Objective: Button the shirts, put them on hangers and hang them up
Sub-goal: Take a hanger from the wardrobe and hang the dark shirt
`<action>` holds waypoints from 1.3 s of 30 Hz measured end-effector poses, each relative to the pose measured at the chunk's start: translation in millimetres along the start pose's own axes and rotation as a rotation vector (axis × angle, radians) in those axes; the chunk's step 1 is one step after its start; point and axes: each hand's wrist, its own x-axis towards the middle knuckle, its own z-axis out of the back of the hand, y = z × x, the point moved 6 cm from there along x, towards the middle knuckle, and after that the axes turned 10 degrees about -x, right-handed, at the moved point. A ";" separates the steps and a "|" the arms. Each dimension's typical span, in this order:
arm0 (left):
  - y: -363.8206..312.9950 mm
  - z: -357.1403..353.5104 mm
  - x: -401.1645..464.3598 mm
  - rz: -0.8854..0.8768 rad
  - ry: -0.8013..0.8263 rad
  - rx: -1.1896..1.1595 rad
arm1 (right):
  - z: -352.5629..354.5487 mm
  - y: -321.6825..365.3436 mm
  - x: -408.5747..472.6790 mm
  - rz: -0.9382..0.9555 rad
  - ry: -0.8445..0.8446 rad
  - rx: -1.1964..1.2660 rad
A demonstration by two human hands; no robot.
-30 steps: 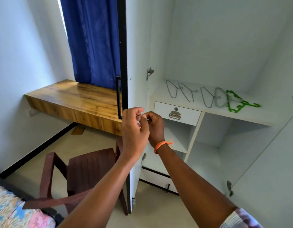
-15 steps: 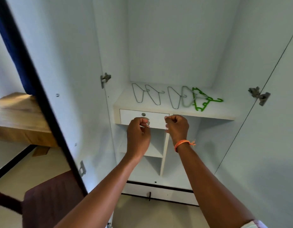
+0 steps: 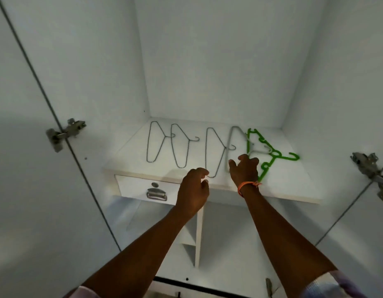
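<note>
Steel and green hangers await both hands on a wardrobe shelf.

Five hangers lie flat in a row on the white shelf [image 3: 289,186]: three steel wire hangers [image 3: 153,145] toward its left, then a grey hanger [image 3: 234,136] partly overlapped by the green plastic hanger [image 3: 272,154] nearest the shelf's right side, their long axes running front to back and hooks pointing right. The right hand [image 3: 244,171], fingers spread and holding nothing, hovers over the front end of the grey hanger, just left of the green one, and looks the nearer for a pick-up. The left hand [image 3: 193,190], loosely curled and empty, hangs at the shelf's front edge beside the drawer [image 3: 139,186], near the third wire hanger. No shirts are in view.
</note>
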 end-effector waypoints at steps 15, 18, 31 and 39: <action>27.4 -80.7 61.3 0.133 0.201 0.148 | -17.2 -24.0 77.8 0.071 -0.025 -0.035; 9.1 -64.3 65.8 0.200 0.045 -0.075 | -5.9 -11.8 58.4 0.182 -0.117 -0.026; 23.5 73.1 -43.4 0.462 -0.393 -0.627 | -34.0 56.8 -109.9 -0.031 0.194 1.017; 40.0 155.4 -220.2 0.527 -0.439 -0.709 | -110.6 92.6 -239.5 -0.296 0.730 1.096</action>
